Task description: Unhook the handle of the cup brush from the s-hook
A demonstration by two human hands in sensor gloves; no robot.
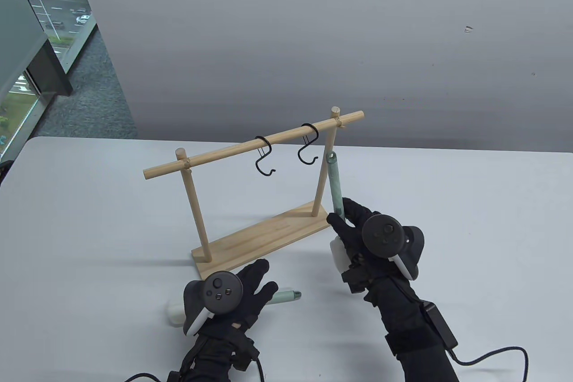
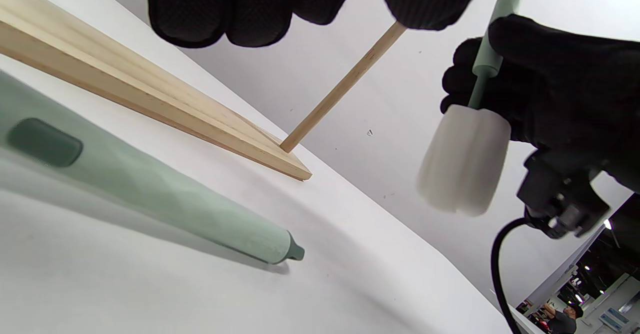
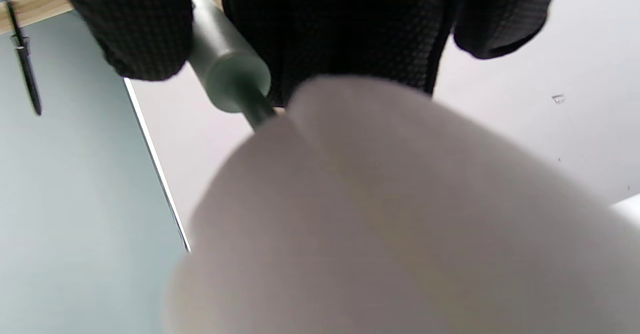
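A wooden rack (image 1: 224, 153) carries two black S-hooks, a left S-hook (image 1: 265, 160) and a right S-hook (image 1: 309, 149), both with nothing on them. My right hand (image 1: 342, 218) grips a cup brush (image 1: 335, 185) by its green handle, white sponge head down. The handle stands nearly upright, its top end just right of the right S-hook and apart from it. The brush also shows in the left wrist view (image 2: 462, 159) and the right wrist view (image 3: 225, 59). My left hand (image 1: 262, 281) lies open over a second brush (image 1: 286, 297) on the table.
The rack's base board (image 1: 268, 234) stands between the hands, with its right post (image 1: 323, 176) close to the held brush. The second brush (image 2: 150, 184) lies on the table in front of the base (image 2: 150, 104). A cable (image 1: 492, 353) trails from my right wrist.
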